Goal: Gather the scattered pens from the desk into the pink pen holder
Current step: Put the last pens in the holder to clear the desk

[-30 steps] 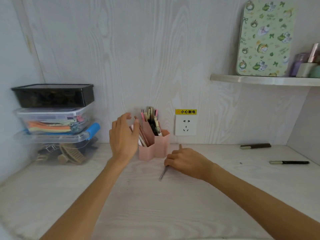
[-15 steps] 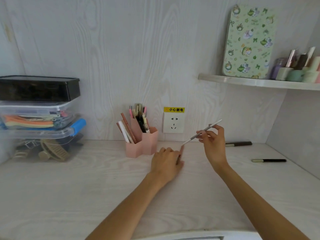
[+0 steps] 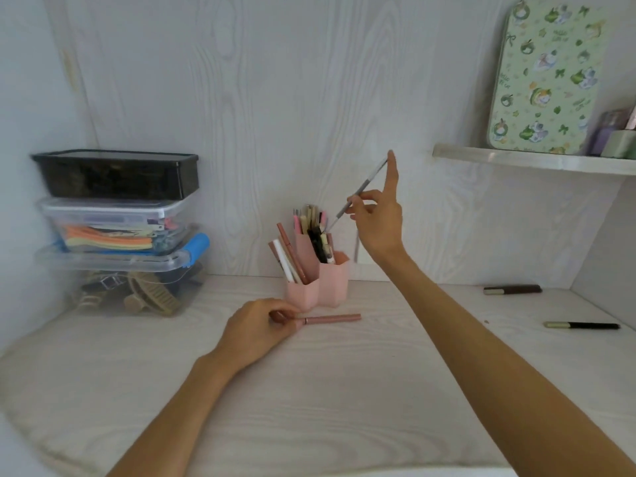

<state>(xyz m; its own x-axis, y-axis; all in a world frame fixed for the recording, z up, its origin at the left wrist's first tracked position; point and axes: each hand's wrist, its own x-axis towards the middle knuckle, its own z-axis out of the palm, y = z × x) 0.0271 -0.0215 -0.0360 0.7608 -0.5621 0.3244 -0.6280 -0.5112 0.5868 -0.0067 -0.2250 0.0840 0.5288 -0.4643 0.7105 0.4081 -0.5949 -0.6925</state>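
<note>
The pink pen holder (image 3: pixel 327 282) stands at the back of the desk with several pens upright in it. My right hand (image 3: pixel 378 222) is raised just right of it, pinching a thin grey pen (image 3: pixel 359 192) that slants down with its tip over the holder's top. My left hand (image 3: pixel 256 328) rests on the desk in front of the holder, fingers closed on the end of a pink pen (image 3: pixel 332 318) lying flat. Two dark pens lie at the right: one (image 3: pixel 512 289) by the back wall, one (image 3: pixel 581 325) nearer the right edge.
Stacked plastic storage boxes (image 3: pixel 117 235) fill the back left corner. A wall shelf (image 3: pixel 530 161) at the upper right carries a green patterned tin and small jars. A side wall closes the desk on the right.
My right hand has risen and moved left, bringing the grey pen's tip over the holder. My left hand has slid left and closed on the pink pen lying before the holder.
</note>
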